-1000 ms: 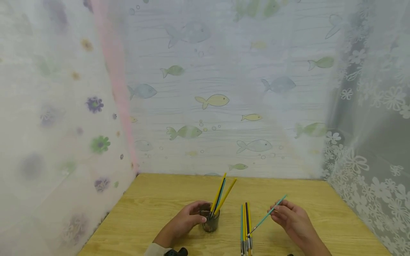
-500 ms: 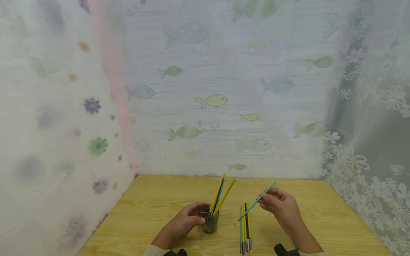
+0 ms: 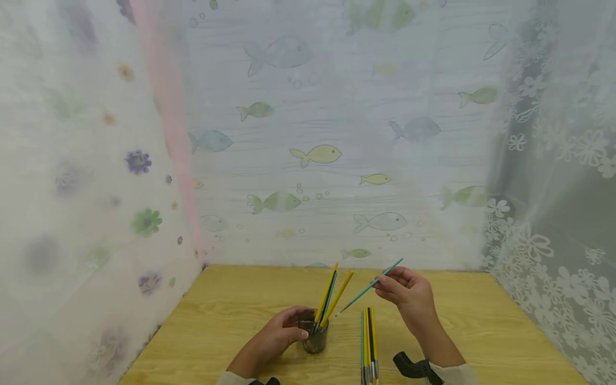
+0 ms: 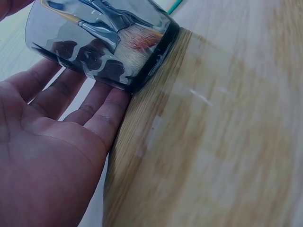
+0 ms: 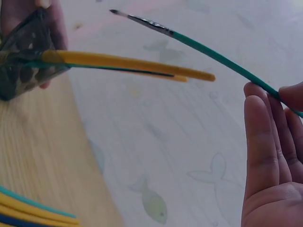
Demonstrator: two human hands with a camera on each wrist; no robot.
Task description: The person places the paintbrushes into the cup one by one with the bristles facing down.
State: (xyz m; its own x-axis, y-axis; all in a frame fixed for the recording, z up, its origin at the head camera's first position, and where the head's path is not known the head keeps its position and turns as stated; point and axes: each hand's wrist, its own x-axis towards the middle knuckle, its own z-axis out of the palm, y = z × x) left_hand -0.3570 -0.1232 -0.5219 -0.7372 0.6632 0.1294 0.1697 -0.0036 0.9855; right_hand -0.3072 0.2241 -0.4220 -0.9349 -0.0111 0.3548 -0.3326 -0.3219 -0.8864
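My left hand (image 3: 275, 338) holds a dark see-through glass (image 3: 315, 341) standing on the table, thumb on the near side and fingers around the back. Several paintbrushes (image 3: 339, 297), yellow, dark and teal, lean in it bristles down; the left wrist view shows their bristles (image 4: 137, 47) through the glass wall. My right hand (image 3: 409, 299) pinches a thin teal paintbrush (image 3: 368, 287) by its upper handle between thumb and fingers. That brush is tilted, its tip pointing down-left, just right of the glass and apart from it. In the right wrist view its fine tip (image 5: 114, 12) is dark.
A row of several paintbrushes (image 3: 368, 342), teal, yellow and dark blue, lies on the wooden table (image 3: 231, 299) between the hands, ferrules toward me. A fish-patterned curtain (image 3: 317, 214) hangs behind the table, with flowered sheets at both sides. Dark straps (image 3: 414, 368) sit on the wrists.
My right hand has moved left and away from me, carrying the teal paintbrush from above the row of brushes to near the glass. My left hand stays on the glass.
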